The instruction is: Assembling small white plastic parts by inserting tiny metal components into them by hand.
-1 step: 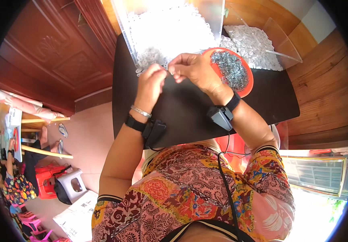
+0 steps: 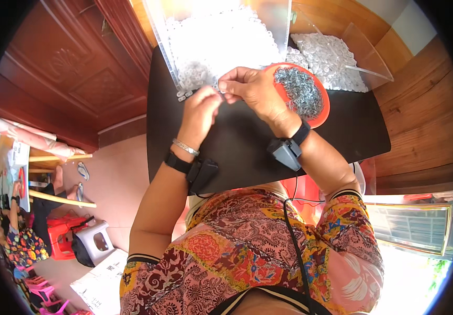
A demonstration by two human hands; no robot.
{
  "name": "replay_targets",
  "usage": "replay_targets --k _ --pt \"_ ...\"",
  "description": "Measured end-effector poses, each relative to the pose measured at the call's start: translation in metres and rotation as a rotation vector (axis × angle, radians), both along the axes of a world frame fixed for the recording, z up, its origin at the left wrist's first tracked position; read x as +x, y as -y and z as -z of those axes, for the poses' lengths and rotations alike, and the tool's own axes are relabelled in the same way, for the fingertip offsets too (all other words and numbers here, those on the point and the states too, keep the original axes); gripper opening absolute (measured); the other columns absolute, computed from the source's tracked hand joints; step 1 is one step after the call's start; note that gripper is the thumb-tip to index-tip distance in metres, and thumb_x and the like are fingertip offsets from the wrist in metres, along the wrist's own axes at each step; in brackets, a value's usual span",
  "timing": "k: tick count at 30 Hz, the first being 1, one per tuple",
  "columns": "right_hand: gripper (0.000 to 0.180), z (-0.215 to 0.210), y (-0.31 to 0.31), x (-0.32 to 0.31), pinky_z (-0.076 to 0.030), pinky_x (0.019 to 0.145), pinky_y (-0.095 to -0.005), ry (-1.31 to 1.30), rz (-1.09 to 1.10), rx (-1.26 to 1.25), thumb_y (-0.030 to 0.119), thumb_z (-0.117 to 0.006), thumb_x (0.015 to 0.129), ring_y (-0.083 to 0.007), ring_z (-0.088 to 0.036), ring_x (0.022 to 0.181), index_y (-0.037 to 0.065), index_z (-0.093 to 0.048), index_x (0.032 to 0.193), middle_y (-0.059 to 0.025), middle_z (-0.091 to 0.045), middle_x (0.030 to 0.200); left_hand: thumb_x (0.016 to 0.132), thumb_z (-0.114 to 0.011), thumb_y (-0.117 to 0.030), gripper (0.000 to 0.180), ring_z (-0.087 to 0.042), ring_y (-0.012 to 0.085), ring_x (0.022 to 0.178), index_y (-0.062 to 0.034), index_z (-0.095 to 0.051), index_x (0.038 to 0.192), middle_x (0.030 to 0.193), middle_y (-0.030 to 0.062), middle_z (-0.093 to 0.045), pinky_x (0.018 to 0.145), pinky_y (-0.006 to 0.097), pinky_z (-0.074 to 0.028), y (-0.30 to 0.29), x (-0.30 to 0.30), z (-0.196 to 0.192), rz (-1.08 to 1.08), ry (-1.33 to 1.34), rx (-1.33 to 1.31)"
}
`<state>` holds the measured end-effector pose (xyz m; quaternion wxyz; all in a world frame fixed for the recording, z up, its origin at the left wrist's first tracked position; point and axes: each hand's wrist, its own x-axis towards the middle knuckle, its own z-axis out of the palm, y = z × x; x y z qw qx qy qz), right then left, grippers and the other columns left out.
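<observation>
A tiny part, too small to make out, is pinched between the fingertips of the left hand (image 2: 201,107) and right hand (image 2: 251,89), both closed narrow above the black worktop (image 2: 237,147). Within easy reach sit the round red dish of small grey metal pieces (image 2: 318,113) and the clear plastic tray of white plastic bits (image 2: 216,39).

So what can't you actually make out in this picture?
- Head view: whatever the left hand and right hand pinch between them is too small and covered by the fingertips.
- The grey metal bits in the orange dish are too small to tell their shape.
- The clear tray of white pieces is cut off by the top edge.
- The near edge of the black table is hidden by the forearms.
</observation>
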<state>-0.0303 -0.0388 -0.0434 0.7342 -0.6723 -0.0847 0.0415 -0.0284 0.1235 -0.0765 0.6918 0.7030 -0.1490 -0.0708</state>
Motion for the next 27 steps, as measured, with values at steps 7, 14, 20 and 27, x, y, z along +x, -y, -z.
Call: replay_targets --k 7,14,20,27 --pt "0.011 0.015 -0.02 -0.011 -0.049 0.051 -0.0229 0.11 0.051 0.167 0.008 -0.059 0.09 -0.0139 -0.061 0.054 -0.003 -0.058 0.09 -0.0064 -0.062 0.074 0.09 -0.045 -0.016 0.023 -0.044 0.0058 0.05 -0.0001 -0.06 0.1 0.065 0.0004 -0.051 0.044 0.019 -0.034 0.007 -0.005 -0.003 0.07 -0.009 -0.153" --pt "0.018 0.012 -0.01 -0.012 -0.047 0.068 -0.0268 0.19 0.218 -0.19 0.016 -0.064 0.084 -0.0094 -0.057 0.073 -0.002 -0.064 0.086 -0.0053 -0.065 0.076 0.094 -0.043 -0.018 0.021 -0.038 0.0046 0.049 -0.0035 -0.054 0.082 0.062 -0.0014 -0.046 0.045 0.019 -0.03 0.006 -0.005 -0.006 0.029 0.066 -0.111" --pt "0.018 0.015 -0.002 -0.009 -0.048 0.065 -0.0284 0.269 0.203 -0.402 0.014 -0.062 0.083 -0.0135 -0.061 0.069 -0.002 -0.064 0.088 -0.0094 -0.066 0.075 0.095 -0.043 -0.017 0.021 -0.036 0.0042 0.048 -0.0035 -0.052 0.082 0.061 -0.0017 -0.044 0.044 0.019 -0.028 0.008 -0.001 0.0 0.029 0.078 -0.123" --pt "0.02 -0.034 0.062 -0.005 -0.049 0.065 -0.0315 0.449 0.259 -0.84 0.021 -0.062 0.082 -0.0202 -0.063 0.067 0.004 -0.067 0.091 -0.0118 -0.066 0.075 0.093 -0.044 -0.015 0.019 -0.036 0.0053 0.046 -0.0031 -0.051 0.08 0.058 -0.001 -0.044 0.043 0.02 -0.028 0.005 -0.002 -0.008 -0.015 0.056 -0.143"
